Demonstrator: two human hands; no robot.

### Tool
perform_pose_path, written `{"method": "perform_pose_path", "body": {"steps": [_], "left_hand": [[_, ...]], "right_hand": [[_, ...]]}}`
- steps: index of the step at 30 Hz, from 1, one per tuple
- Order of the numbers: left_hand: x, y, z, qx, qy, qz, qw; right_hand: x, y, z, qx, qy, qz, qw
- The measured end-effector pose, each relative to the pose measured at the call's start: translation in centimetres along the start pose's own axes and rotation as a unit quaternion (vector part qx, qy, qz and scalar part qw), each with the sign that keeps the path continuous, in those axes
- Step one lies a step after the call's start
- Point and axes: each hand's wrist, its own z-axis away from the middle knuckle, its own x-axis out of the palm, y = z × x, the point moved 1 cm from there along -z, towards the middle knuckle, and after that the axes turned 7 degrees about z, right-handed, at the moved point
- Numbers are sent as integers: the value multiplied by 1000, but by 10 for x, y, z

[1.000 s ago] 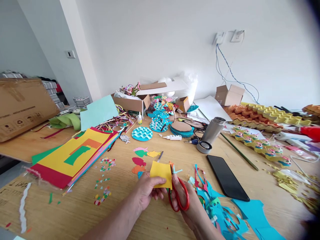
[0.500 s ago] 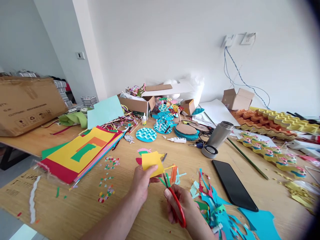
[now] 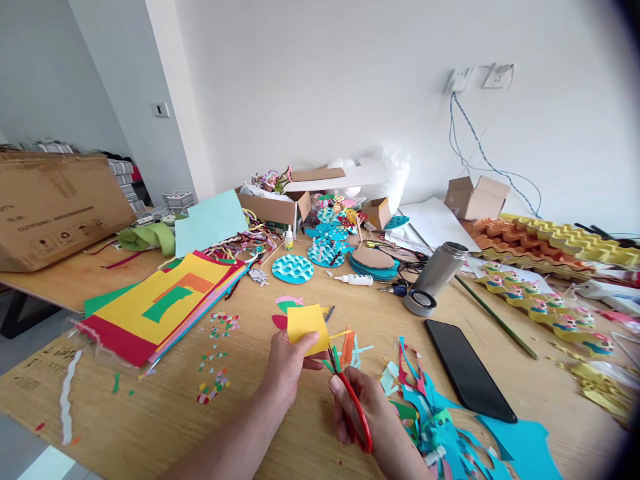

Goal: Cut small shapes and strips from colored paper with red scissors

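Note:
Between the thumb and fingers of my left hand (image 3: 289,363) is a square of yellow paper (image 3: 306,327), held up over the table. My right hand (image 3: 364,403) grips red-handled scissors (image 3: 361,417), whose blades point away from me and meet the lower right edge of the paper. Part of the blades is hidden by the sheet. Behind the paper lie a pink paper fish (image 3: 289,300) and a red paper shape (image 3: 280,322), partly covered. Thin green, orange and light blue paper strips (image 3: 350,348) lie just past the scissors.
A black phone (image 3: 469,370) and blue paper scraps (image 3: 450,440) lie right. A steel flask (image 3: 443,270) stands behind them. Coloured paper sheets (image 3: 165,307) are stacked left, with confetti dots (image 3: 215,387) nearby. Egg trays (image 3: 560,247) and a green stick (image 3: 495,317) lie far right.
The yellow paper and my left hand have shifted very slightly to the right. The scissors stay at the paper's edge, almost unmoved.

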Motion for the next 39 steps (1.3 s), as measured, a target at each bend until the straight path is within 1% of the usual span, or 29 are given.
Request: {"method": "perform_pose_path", "body": {"steps": [5, 12, 22, 28, 33, 39], "left_hand": [[0, 0, 1, 7, 2, -9, 1000], [2, 0, 2, 6, -18, -28, 999], [5, -1, 8, 7, -43, -56, 997], [6, -1, 8, 5, -46, -62, 997], [7, 0, 9, 5, -50, -56, 997], [7, -1, 8, 8, -63, -62, 996]], "right_hand": [[0, 5, -2, -6, 1, 10, 1000], [0, 3, -2, -10, 15, 30, 999], [-3, 9, -8, -11, 19, -2, 1000], [-3, -1, -1, -10, 2, -15, 1000], [-4, -6, 1, -10, 7, -16, 1000], [-4, 3, -2, -20, 7, -9, 1000]]}}
